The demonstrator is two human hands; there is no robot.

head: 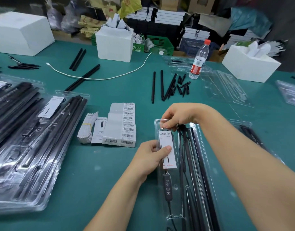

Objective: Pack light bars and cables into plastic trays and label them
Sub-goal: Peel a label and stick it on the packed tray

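Left hand [149, 157]: thumb and curled fingers pinch the left edge and middle of a white "Grow Light" instruction card [166, 148].

Right hand [176, 116]: just above the left hand; fingertips pinch the top end of the same card, holding it upright along the tray.

Clear plastic tray [200, 164]: lies lengthwise under both hands on the green table [93, 172]. The card sits over its left compartment.

Black inline controller [168, 187]: below the card, nearer the person than the left hand, in the tray's left compartment, with its cable running downward.

Black light bars [198, 164]: in the tray's long channels, right of the card, under the right forearm.

Barcode label sheets [125, 124]: stacked left of the hands, touching a stack of further instruction cards [99, 130] and a banded bundle of leaflets [87, 127].

Filled trays [35, 139]: piled well to the left of the left hand.

Loose black rods and stakes [170, 85]: beyond the right hand.

Water bottle [199, 60]: upright, farther beyond, beside empty clear trays [226, 87].

White cable [96, 77]: beyond the label sheets.
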